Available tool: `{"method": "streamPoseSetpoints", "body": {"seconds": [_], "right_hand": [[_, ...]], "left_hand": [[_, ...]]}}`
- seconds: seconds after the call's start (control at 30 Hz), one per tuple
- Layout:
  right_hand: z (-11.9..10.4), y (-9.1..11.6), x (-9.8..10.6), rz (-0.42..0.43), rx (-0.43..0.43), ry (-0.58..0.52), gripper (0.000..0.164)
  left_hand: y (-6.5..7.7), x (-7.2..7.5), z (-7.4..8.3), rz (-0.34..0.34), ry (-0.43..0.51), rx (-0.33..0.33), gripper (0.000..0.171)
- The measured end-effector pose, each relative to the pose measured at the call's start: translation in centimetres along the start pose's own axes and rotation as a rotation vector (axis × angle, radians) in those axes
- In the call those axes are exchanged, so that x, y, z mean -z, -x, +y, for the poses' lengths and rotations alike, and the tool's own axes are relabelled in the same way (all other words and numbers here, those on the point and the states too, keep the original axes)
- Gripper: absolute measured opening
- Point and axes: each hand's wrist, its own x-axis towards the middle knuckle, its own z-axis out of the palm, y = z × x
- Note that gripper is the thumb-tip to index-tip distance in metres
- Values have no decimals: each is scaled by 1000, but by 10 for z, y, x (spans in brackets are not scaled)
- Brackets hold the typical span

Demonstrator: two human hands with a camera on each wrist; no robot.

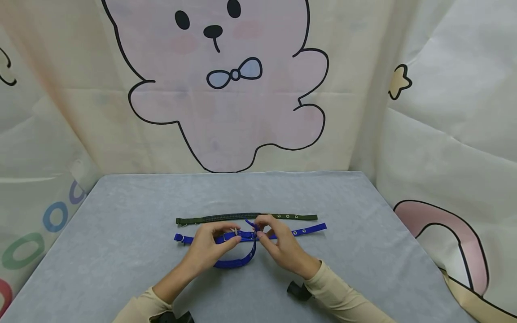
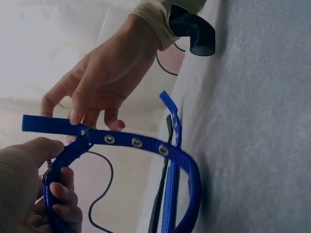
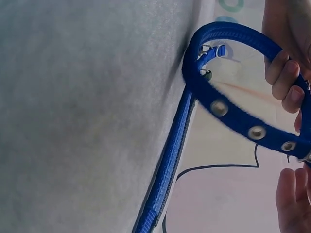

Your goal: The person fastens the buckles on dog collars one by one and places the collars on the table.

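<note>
A blue pet collar (image 1: 236, 263) is bent into a loop above the table, its eyelet-punched strap passing through a metal ring. My left hand (image 1: 206, 249) grips it by the buckle end, with the fingers curled round the band in the left wrist view. From the other side, my right hand (image 1: 284, 249) pinches the strap by its free end (image 2: 48, 124), thumb right at the ring. Metal eyelets (image 3: 257, 132) line the part of the loop facing the right wrist camera.
A second blue collar (image 1: 311, 230) lies stretched out on the grey cloth-covered table (image 1: 343, 269), just beyond the hands. Behind it lies a dark green collar (image 1: 230, 217), roughly parallel. A printed curtain (image 1: 335, 157) hangs past the table's far edge.
</note>
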Motion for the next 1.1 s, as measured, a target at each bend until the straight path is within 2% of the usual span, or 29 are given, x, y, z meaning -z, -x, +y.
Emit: {"method": "streamPoseSetpoints", "body": {"seconds": [0.13,0.27,0.37,0.6,0.93,1.1], "right_hand": [[-2,0,0,4,0,10,25],[-3,1,0,10,-12,18,25],[-2,1,0,12,-7,-2,28],[-2,-2,1,-26,64,-71,39],[-4,-4,3,-44,102,-96,32],[-3,-3,2,-62,86,-82,32]], "left_hand": [[0,0,1,-18,13,-23,21],[1,0,3,-22,12,-14,19],[2,0,4,-4,0,-19,20],[3,-2,4,51,-26,-59,23],[4,-1,5,66,-10,-44,20],[4,0,5,55,-16,-69,22]]}}
